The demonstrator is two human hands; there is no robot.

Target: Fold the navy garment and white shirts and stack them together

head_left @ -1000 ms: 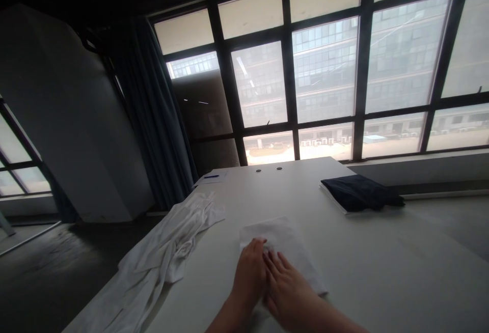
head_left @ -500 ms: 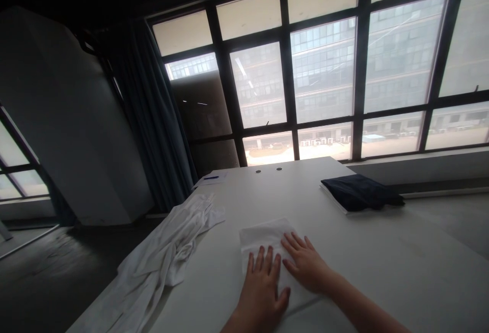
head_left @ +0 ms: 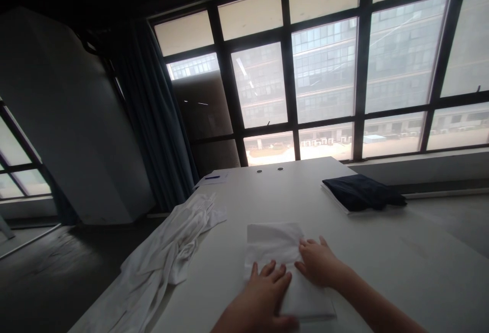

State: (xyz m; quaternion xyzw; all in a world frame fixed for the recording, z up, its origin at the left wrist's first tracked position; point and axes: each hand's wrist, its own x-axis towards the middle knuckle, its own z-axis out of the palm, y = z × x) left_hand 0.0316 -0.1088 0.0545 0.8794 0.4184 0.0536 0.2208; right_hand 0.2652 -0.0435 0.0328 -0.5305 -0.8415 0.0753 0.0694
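A folded white cloth (head_left: 272, 239), likely a garment, lies on the white table (head_left: 244, 198) in front of me. My left hand (head_left: 262, 295) rests palm down on its near left part, fingers spread and thumb pointing right. Along the cloth's right edge sits my right hand (head_left: 319, 262), its fingers slightly bent and touching the fabric, gripping nothing that I can see. Faint creases run across the part of the cloth beyond my fingers. Both palms hide some of its middle.
Crumpled white garments (head_left: 168, 256) spread along the table's left edge. A dark folded garment (head_left: 362, 192) lies on something white at the right. Paper with a blue pen (head_left: 212, 177) is at the far left corner. Large windows (head_left: 324, 68) stand behind the table.
Both hands have slid over the cloth, the left one nearer to me and the right one toward its right edge. The cloth lies straighter, with its far part more exposed.
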